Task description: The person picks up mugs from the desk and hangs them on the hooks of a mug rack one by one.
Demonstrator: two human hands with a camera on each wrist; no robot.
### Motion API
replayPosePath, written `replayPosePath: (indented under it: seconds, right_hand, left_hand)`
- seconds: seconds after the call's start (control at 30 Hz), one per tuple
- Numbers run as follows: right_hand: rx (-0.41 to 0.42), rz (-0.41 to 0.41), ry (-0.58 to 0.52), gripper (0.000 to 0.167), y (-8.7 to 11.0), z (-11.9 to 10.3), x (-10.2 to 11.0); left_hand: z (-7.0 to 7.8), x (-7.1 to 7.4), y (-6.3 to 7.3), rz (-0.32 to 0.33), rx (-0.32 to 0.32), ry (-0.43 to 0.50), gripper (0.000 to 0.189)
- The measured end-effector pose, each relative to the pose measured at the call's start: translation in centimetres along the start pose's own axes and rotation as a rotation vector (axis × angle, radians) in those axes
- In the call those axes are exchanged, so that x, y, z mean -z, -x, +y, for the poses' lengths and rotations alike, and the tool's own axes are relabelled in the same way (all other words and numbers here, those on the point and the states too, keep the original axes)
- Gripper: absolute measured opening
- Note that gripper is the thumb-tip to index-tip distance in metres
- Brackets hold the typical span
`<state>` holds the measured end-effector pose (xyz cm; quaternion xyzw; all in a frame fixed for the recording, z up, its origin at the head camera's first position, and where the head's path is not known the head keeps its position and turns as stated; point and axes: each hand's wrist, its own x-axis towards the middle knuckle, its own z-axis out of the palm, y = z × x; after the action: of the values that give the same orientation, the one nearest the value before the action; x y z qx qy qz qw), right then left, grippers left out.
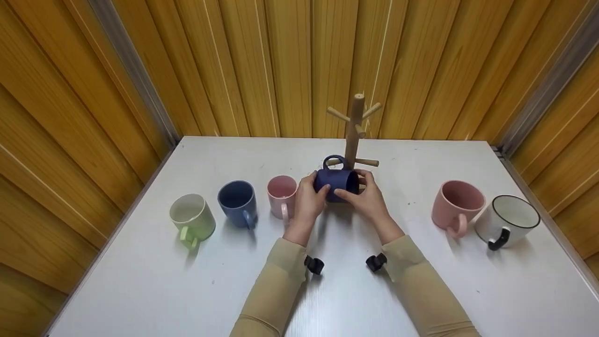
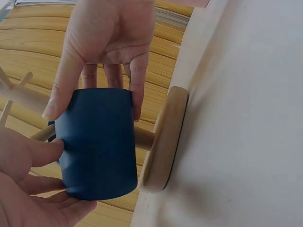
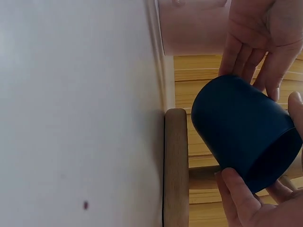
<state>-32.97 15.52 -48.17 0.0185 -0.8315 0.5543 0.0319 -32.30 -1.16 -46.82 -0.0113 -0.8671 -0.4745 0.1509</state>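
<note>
Both hands hold a dark blue mug (image 1: 333,183) on its side in front of a wooden mug tree (image 1: 354,133). Its handle (image 1: 335,159) points up and overlaps the lower left peg (image 1: 333,162) in the head view. At the bottom end, the left hand (image 1: 310,199) grips the mug between thumb and fingers. The right hand (image 1: 368,196) grips the rim end, thumb in front and fingers behind; the mouth faces right. In the right wrist view the mug (image 3: 239,125) is above the tabletop. The left wrist view shows the tree's round base (image 2: 165,142) beside the mug.
Left of the hands stand a green mug (image 1: 199,217), a blue mug (image 1: 238,206) and a small pink mug (image 1: 281,199). A larger pink mug (image 1: 451,210) and a white mug with black handle (image 1: 507,222) stand right. Wood-panelled walls (image 1: 290,70) enclose the white table (image 1: 341,299).
</note>
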Motion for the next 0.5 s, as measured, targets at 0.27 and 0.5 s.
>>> replayPosePath:
  seconds: [0.27, 0.5]
  right_hand:
    - [0.055, 0.017, 0.055, 0.09, 0.5, -0.3, -0.7]
    - [0.029, -0.036, 0.066, 0.092, 0.5, -0.4, -0.1]
  left_hand:
    - [0.1, -0.6, 0.7, 0.017, -0.245, -0.041, 0.042]
    - [0.1, -1.2, 1.3, 0.083, -0.309, -0.015, 0.061]
